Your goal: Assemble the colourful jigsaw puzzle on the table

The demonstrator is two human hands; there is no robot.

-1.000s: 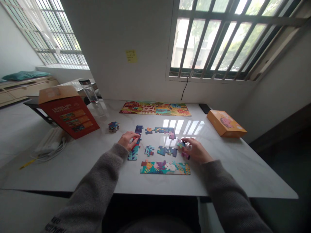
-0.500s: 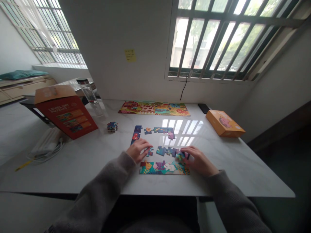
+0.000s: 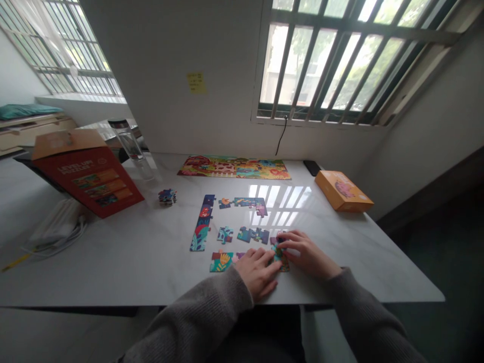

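Note:
My left hand (image 3: 259,273) lies with fingers stretched out over the bottom puzzle strip (image 3: 222,261), covering most of its middle. Close beside it, my right hand (image 3: 305,253) has its fingers bent onto a puzzle piece (image 3: 275,243) at the strip's right end. That piece is partly hidden by the fingers. A single teal puzzle piece (image 3: 225,235) lies loose above the strip, left of two joined blue pieces (image 3: 253,235). A joined left column (image 3: 202,222) stands apart. Farther up are a piece with an orange shape (image 3: 224,202) and a joined top-right corner (image 3: 251,202).
A stack of puzzle pieces (image 3: 167,197) is left of the column. Behind lies a finished long puzzle (image 3: 234,168). A red box (image 3: 91,176), glass bottle (image 3: 126,140) and white cables (image 3: 62,232) are at left; an orange box (image 3: 343,191) and black phone (image 3: 312,168) at right.
My left hand has left the teal piece and moved right and nearer, onto the bottom strip. My right hand stays at the strip's right end. The whole view has shifted slightly.

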